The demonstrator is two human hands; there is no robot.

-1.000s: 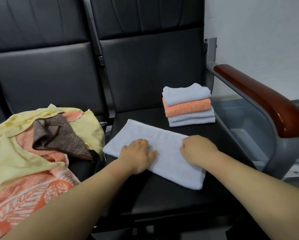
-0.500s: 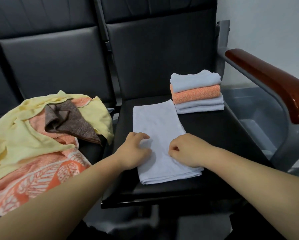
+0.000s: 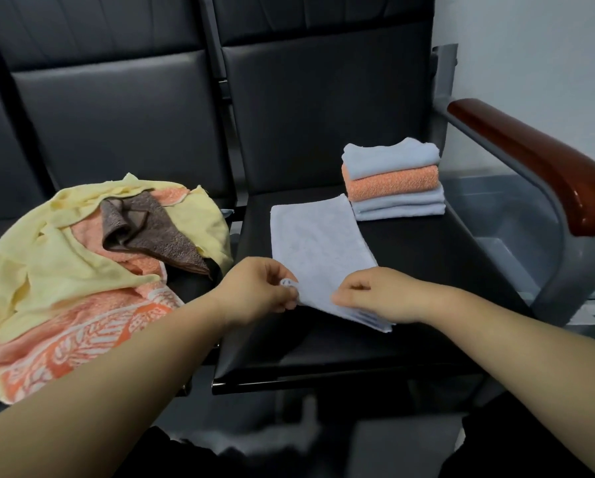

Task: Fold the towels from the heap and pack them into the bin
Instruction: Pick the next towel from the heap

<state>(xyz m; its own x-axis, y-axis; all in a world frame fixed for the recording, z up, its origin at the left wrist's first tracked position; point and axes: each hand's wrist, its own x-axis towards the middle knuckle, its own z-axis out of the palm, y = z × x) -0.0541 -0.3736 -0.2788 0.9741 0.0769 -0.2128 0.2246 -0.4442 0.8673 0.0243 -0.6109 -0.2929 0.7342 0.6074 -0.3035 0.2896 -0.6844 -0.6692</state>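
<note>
A pale blue towel (image 3: 316, 243) lies folded lengthwise on the black seat (image 3: 427, 263), its near end a little raised. The left hand (image 3: 258, 291) pinches the near left corner between thumb and fingers; the right hand (image 3: 382, 296) curls round the near right edge (layers show beneath it). Behind sits a stack of folded towels (image 3: 392, 181), the heap (image 3: 65, 263) covers the seat to the left, and the grey bin (image 3: 502, 215) stands beyond the armrest (image 3: 537, 160)
</note>
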